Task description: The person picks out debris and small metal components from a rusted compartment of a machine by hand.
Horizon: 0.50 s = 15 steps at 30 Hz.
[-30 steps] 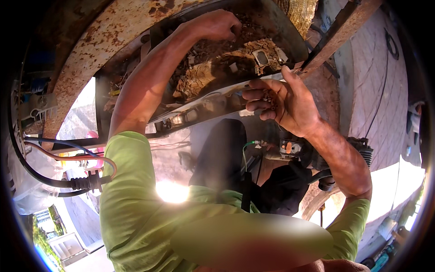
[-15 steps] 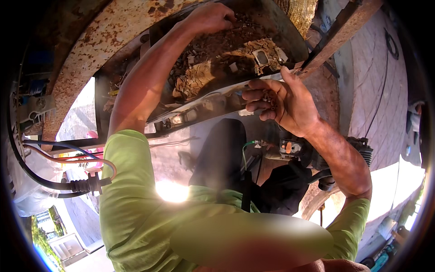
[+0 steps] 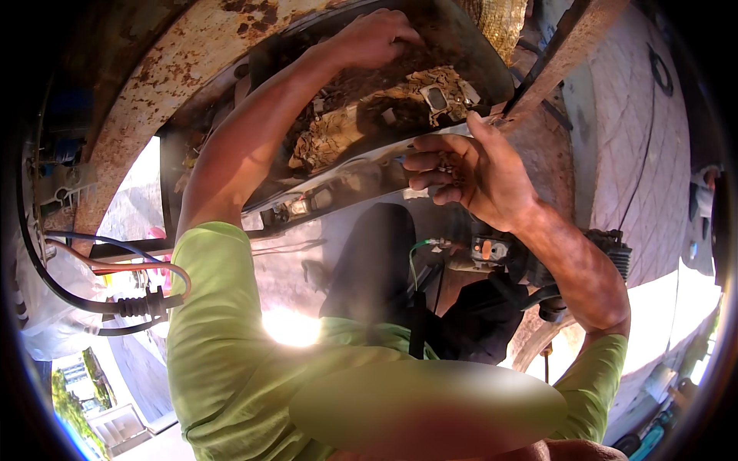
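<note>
My left hand [image 3: 377, 40] reaches to the far side of a dark metal tray [image 3: 496, 73]. Its fingers curl down together over the loose debris, and whatever they pinch is hidden. My right hand [image 3: 492, 177] is held near the tray's front edge, palm turned up and fingers curled. Several small brownish pieces [image 3: 452, 167] lie cupped in it, too small to name for sure. Between the hands, flaky brown dirt [image 3: 330, 138] fills part of the tray. A small rectangular metal piece [image 3: 436, 97] rests on that dirt.
A rusty curved metal frame [image 3: 165, 84] arches along the left, and a rusty bar [image 3: 565, 58] slants at the right. Cables with a black connector [image 3: 142, 306] hang by my left sleeve. An orange-marked switch unit [image 3: 488, 247] stands below my right hand.
My left hand has moved a little to the right over the debris in the tray. My right hand stays nearly still, still cupping the small pieces.
</note>
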Each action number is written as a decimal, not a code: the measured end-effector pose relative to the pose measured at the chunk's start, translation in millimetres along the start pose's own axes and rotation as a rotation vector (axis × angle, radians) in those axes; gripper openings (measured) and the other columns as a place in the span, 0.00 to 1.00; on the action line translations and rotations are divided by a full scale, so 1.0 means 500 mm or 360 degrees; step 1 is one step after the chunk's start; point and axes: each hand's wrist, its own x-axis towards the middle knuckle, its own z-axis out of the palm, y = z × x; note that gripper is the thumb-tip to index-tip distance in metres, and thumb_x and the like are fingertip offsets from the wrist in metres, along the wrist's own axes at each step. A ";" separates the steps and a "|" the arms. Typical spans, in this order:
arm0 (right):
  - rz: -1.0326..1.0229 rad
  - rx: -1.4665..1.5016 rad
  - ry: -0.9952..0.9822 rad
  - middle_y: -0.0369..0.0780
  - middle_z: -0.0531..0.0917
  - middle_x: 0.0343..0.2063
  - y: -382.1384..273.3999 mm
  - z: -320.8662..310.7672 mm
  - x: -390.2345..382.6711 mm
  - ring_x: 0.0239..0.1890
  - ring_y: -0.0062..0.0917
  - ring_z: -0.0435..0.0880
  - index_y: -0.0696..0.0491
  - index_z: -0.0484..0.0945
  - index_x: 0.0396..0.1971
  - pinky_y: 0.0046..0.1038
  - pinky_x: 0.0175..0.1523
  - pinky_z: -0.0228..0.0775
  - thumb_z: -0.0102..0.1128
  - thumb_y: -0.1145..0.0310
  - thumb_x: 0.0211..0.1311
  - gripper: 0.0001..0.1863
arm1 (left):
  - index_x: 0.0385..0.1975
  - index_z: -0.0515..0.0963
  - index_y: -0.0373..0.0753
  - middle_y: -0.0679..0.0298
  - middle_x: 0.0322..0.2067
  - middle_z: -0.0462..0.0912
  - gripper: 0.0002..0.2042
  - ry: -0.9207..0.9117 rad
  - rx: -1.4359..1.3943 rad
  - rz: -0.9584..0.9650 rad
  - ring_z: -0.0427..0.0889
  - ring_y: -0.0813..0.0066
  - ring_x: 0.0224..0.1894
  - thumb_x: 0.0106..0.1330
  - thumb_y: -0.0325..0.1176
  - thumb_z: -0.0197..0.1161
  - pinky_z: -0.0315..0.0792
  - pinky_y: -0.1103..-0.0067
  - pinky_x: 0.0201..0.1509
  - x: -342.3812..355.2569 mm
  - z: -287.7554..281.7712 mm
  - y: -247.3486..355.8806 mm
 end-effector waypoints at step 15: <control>-0.0041 -0.0021 -0.0025 0.48 0.81 0.48 0.000 0.003 -0.001 0.45 0.32 0.84 0.61 0.70 0.57 0.26 0.42 0.80 0.36 0.32 0.67 0.44 | 0.38 0.84 0.41 0.49 0.36 0.82 0.13 -0.0331 0.0297 -0.0444 0.79 0.49 0.42 0.54 0.32 0.59 0.74 0.61 0.46 -0.005 0.021 -0.045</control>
